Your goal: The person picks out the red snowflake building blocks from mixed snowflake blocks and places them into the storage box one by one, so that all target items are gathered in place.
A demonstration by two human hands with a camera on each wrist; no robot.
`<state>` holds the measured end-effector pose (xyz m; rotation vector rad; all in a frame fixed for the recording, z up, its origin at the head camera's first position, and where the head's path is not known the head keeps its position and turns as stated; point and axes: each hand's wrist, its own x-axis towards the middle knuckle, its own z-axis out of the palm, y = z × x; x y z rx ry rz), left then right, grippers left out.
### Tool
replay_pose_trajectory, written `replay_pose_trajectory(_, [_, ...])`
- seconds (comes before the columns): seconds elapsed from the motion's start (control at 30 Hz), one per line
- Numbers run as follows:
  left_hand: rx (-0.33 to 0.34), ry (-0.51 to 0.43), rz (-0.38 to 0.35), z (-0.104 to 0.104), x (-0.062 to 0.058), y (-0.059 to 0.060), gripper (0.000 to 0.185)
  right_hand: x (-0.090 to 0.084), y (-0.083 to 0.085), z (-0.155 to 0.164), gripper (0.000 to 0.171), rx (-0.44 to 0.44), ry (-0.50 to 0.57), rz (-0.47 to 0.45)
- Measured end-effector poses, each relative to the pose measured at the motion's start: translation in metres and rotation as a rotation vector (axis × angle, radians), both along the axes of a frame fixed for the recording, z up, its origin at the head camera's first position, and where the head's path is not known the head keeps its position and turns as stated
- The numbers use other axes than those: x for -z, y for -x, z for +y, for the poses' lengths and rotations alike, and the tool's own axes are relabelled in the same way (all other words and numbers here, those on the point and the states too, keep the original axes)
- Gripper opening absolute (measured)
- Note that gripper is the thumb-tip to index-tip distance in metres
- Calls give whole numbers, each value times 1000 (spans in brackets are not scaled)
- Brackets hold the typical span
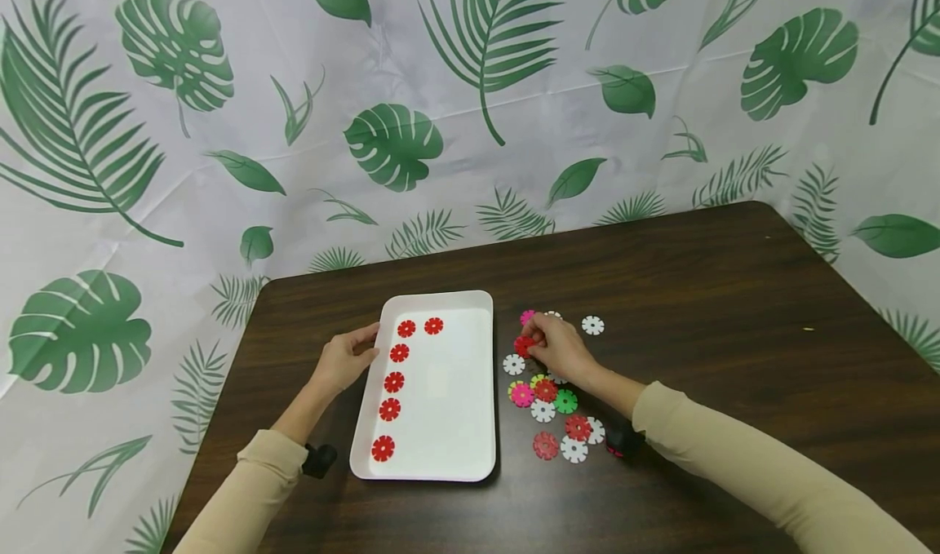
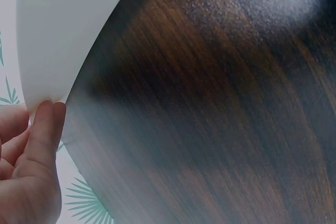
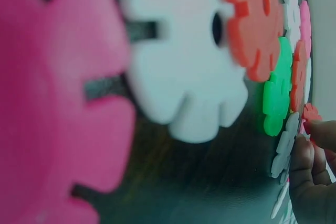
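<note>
- right hand [image 1: 560, 347] pinches a red disc [image 1: 524, 345], just right of the tray [image 1: 470, 391]; tray's long axis runs near-to-far
- left hand [image 1: 342, 361] grips the tray's left rim

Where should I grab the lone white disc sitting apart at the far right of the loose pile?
Pinch the white disc by two opposite notched edges, coming straight down from above. It lies flat on the table with bare wood all round it, so nothing blocks the fingers. The right hand, now pinching a red disc, is nearest; the left hand holds the tray.
</note>
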<state>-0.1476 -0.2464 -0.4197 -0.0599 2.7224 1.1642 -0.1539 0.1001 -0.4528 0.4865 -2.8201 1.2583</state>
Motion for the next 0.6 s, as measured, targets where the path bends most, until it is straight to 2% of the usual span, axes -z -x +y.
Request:
replay_pose_trajectory(0.23, [-3,4,-2,1,0,0,48,-1,3,2,12,21,31,-22])
replay_pose_trajectory(0.33, [-2,5,-2,1,0,1,48,-2,4,3,11,28,84,-85])
replay_pose_trajectory(0.5, [-3,6,-4,0,-1,1,48,-5,6,5,11,44,238,-237])
replay_pose_trajectory(0.6, [-4,8,-7,0,-2,1,48,-9,7,6,12,50,302,-281])
